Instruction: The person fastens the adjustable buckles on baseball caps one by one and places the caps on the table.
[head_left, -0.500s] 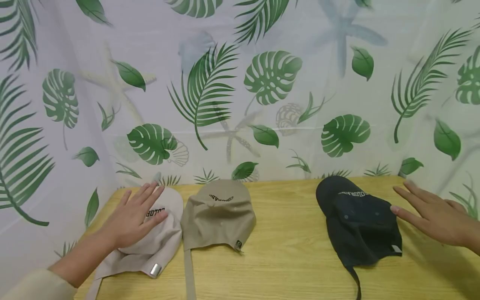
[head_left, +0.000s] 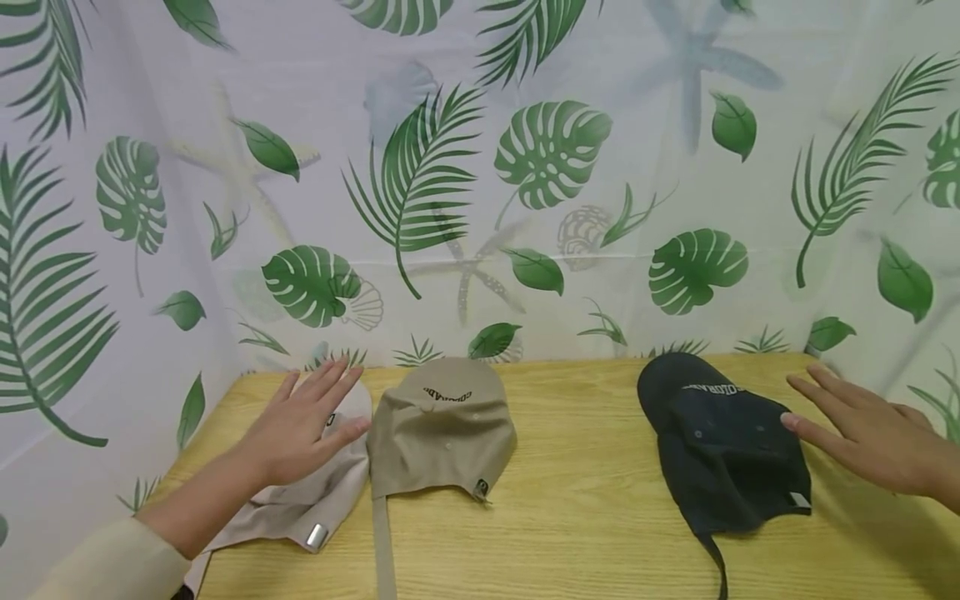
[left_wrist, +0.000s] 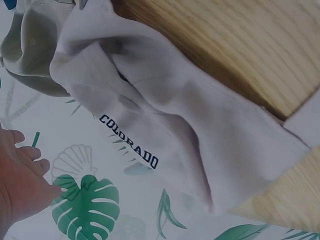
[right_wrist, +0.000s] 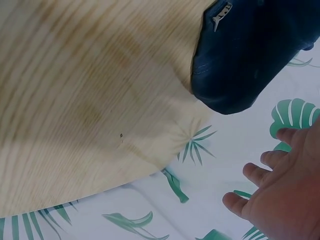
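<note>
Three caps lie along the table. My left hand [head_left: 303, 429], fingers straight, hovers over the off-white cap [head_left: 288, 521] at the left and hides much of its crown. The left wrist view shows that off-white cap [left_wrist: 165, 95] with its dark COLORADO lettering, apart from the fingertips [left_wrist: 41, 166]. Just right of it sits a khaki cap [head_left: 450, 433], its strap hanging toward the front edge. My right hand [head_left: 877, 425], also with fingers extended and holding nothing, is beside the navy cap [head_left: 727, 450]. In the right wrist view the navy cap [right_wrist: 240, 55] shows apart from the fingers [right_wrist: 255, 173].
The yellow wood-grain table [head_left: 577, 467] meets a white cloth backdrop [head_left: 465, 183] printed with green leaves, starfish and shells. Bare tabletop separates the khaki cap from the navy one. A dark strap [head_left: 715, 558] trails from the navy cap toward the front.
My left hand has shifted right and slightly up over the off-white cap, now covering most of its lettering. The right hand stays nearly where it was; the head view has panned slightly.
</note>
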